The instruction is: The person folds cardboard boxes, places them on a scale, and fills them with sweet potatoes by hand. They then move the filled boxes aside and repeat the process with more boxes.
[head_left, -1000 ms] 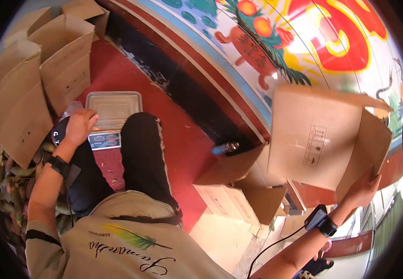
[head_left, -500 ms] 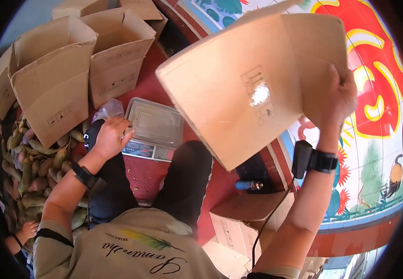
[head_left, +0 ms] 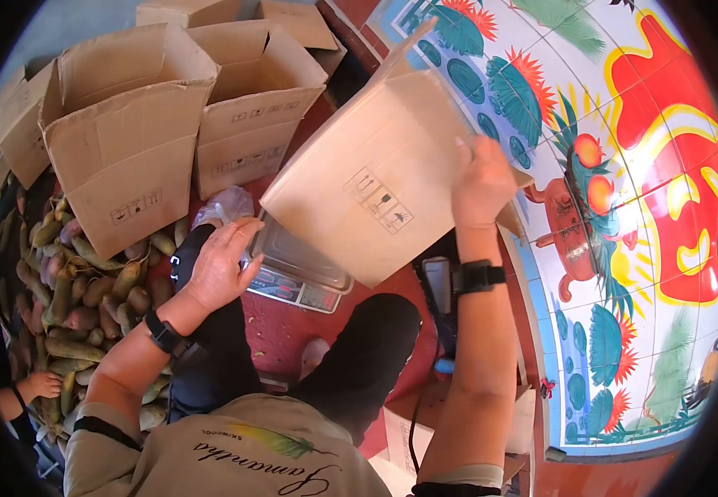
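A cardboard box (head_left: 359, 157) with printed shipping symbols hangs tilted over the digital scale (head_left: 293, 290), hiding part of its tray. My right hand (head_left: 483, 184) grips the box at its right edge. Beside the scale's left edge is my left hand (head_left: 225, 263), fingers stretched out and holding nothing, its tips close to the box's near left corner. Just behind those fingers lies a crumpled clear plastic bag (head_left: 228, 204).
Upright open boxes (head_left: 131, 157) stand at the back left, beside a heap of long root vegetables (head_left: 86, 298). Another person's hand (head_left: 40, 386) touches the heap. A painted tile wall (head_left: 607, 207) rises on the right. Another box (head_left: 409, 422) sits near my right leg.
My right hand has brought the box left and down, over the scale. My left hand stays beside the scale with its fingers extended.
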Motion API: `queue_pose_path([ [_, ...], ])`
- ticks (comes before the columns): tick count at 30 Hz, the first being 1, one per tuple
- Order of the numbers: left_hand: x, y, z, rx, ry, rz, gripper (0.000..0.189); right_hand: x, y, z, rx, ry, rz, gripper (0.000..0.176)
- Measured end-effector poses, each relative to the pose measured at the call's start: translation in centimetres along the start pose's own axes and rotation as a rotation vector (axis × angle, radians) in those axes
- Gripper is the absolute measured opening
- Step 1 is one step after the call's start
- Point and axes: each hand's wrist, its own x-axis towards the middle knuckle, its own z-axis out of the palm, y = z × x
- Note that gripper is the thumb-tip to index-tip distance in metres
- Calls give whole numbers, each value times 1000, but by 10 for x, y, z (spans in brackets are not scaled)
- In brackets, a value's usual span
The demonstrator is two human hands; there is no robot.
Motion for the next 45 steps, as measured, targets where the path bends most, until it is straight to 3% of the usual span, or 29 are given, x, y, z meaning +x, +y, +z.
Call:
queue_pose_path([
  [3,1,-1,2,12,-2,-12,45,-34,-17,9,61,-96,-36,11],
  [6,1,1,1,16,0,-16,46,-65,-40,4,188,-66,-68,10],
  [10,0,1,4,29,-5,-29,46,-88,-63,-28,278,-218,-98,17],
  [13,-1,2,5,24,-19,-41,48,-92,-77,-49,388,-184,-114,20],
  [19,0,4,10,4,-13,-157,63,-109,-95,-73,572,-327,-81,19],
  [30,-2,3,21,-37,-6,-200,74,-107,-83,-82,703,-217,-138,28],
  [34,-2,6,21,-32,41,-163,73,-115,-51,-95,475,-211,52,43],
  [36,-1,7,21,-52,24,-183,73,-123,-31,-100,349,-143,176,37],
  [40,0,8,23,-59,49,-178,76,-157,-3,-100,260,0,615,35],
  [41,1,9,23,-48,65,-167,77,-168,-1,-96,264,-3,617,35],
  [43,2,9,24,-50,77,-169,78,-193,0,-86,503,-8,964,36],
  [45,3,9,25,-45,95,-177,78,-214,-4,-78,574,-89,992,36],
])
